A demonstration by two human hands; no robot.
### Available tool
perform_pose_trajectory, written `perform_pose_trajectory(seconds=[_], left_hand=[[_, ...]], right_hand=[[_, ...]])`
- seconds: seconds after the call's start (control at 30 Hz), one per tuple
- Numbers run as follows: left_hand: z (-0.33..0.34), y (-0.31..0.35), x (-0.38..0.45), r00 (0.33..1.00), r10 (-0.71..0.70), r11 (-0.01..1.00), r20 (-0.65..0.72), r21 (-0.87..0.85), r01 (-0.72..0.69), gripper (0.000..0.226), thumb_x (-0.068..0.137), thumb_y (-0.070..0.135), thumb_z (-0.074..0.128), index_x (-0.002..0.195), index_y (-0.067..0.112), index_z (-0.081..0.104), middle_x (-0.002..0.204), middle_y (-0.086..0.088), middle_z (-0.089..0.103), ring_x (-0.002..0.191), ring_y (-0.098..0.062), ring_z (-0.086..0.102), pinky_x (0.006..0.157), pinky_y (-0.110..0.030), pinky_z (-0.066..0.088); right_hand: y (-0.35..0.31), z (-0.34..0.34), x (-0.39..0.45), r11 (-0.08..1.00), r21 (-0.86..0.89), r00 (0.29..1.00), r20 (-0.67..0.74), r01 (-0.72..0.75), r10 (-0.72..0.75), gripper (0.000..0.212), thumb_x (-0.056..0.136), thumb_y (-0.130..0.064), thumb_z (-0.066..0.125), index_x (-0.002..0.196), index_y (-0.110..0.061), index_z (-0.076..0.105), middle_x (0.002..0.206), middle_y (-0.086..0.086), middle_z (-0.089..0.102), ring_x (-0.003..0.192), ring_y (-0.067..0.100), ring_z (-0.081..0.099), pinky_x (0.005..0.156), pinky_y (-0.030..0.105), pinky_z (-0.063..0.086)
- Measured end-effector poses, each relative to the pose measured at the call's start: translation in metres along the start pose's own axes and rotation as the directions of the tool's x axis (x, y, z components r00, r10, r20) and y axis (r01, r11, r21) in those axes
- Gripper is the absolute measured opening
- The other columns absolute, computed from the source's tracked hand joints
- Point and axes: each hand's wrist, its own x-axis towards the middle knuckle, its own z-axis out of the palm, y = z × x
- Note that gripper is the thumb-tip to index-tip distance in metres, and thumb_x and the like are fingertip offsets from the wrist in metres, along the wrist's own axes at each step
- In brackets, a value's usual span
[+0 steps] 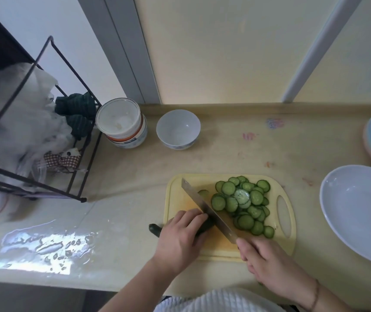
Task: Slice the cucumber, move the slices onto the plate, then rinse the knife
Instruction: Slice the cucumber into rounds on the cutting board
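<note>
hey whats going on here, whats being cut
A person is slicing a cucumber on a yellow cutting board. The left hand grips what remains of it while the right hand holds the knife, its blade at the cut end. A pile of slices lies on the board. The plate to the right holds none yet.

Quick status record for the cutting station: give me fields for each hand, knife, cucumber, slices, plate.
left hand: left hand presses curled fingers over the uncut cucumber on the cutting board
right hand: right hand grips the knife handle
knife: knife blade angled across the board, edge against the cucumber beside the left fingers
slices: cucumber slices piled on the board, right of the blade
plate: plate right of the board, no slices on it
stage: slicing unfinished; a stub remains
</note>
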Motion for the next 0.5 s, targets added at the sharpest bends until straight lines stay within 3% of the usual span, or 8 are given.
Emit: perform_pose_trajectory(seconds=[0.1,0.3,0.5], left_hand=[[0.003,0.0,-0.002,1.0,0.004,1.0,-0.017,-0.026,-0.004,0.04,0.082,0.025,0.074,0.118,0.018,0.061,0.119,0.002,0.063,0.099,-0.022,0.062,0.078,-0.034,0.056],[0.005,0.001,-0.002,0.994,0.047,0.999,-0.097,-0.005,-0.048,0.02,0.093,0.029,0.069,0.111,0.021,0.069,0.115,0.006,0.064,0.094,-0.019,0.061,0.073,-0.029,0.052],[0.01,-0.003,-0.004,0.981,0.112,0.993,-0.157,-0.027,-0.117,0.012,0.097,0.023,0.068,0.107,0.016,0.069,0.111,0.002,0.066,0.093,-0.022,0.061,0.084,-0.031,0.051]], right_hand=[[0.0,0.001,0.004,0.998,-0.064,1.0,0.011,-0.006,0.007,0.046,0.097,-0.046,0.041,0.069,-0.012,0.052,0.045,-0.008,0.047,0.041,0.003,0.04,0.049,0.019,0.034],[0.003,-0.011,0.011,0.991,0.044,0.991,0.047,-0.127,0.125,0.048,0.093,-0.055,0.038,0.068,-0.016,0.05,0.048,-0.004,0.038,0.047,0.018,0.034,0.049,0.031,0.031],[-0.008,-0.005,0.002,0.999,0.002,0.999,0.002,-0.052,0.052,0.052,0.085,-0.062,0.034,0.068,-0.016,0.047,0.043,-0.008,0.04,0.041,0.003,0.036,0.048,0.02,0.032]])
